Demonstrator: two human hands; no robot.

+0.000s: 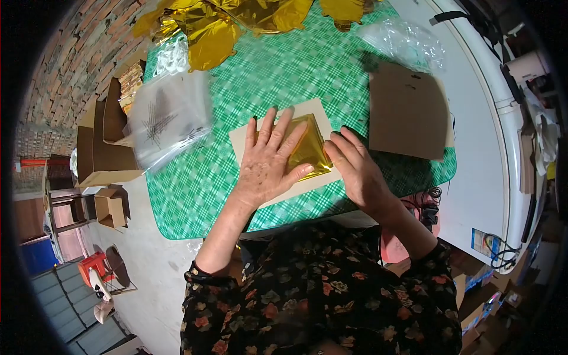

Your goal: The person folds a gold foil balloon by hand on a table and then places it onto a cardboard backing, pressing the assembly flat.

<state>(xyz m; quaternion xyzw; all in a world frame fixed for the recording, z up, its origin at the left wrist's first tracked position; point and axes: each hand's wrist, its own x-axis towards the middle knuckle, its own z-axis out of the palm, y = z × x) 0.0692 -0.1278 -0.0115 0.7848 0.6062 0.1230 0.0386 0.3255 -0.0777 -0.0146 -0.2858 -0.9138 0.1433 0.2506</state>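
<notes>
A folded piece of shiny gold foil (312, 151) lies on a light cardboard sheet (312, 109) on the table. My left hand (266, 163) rests flat across the foil's left part and the card, its fingers spread. At the foil's right edge is my right hand (358, 168), fingers slightly bent and a little apart, fingertips touching or very near the edge. Its thumb is hidden beneath the hand. Part of the foil is covered by my left hand.
Larger gold foil pieces (260, 15) lie at the table's far edge. A stack of clear plastic bags (168, 115) sits left, beside open cardboard boxes (106, 142). Brown cardboard sheets (408, 115) and crumpled clear plastic (405, 41) are right, on the green checked tablecloth (183, 201).
</notes>
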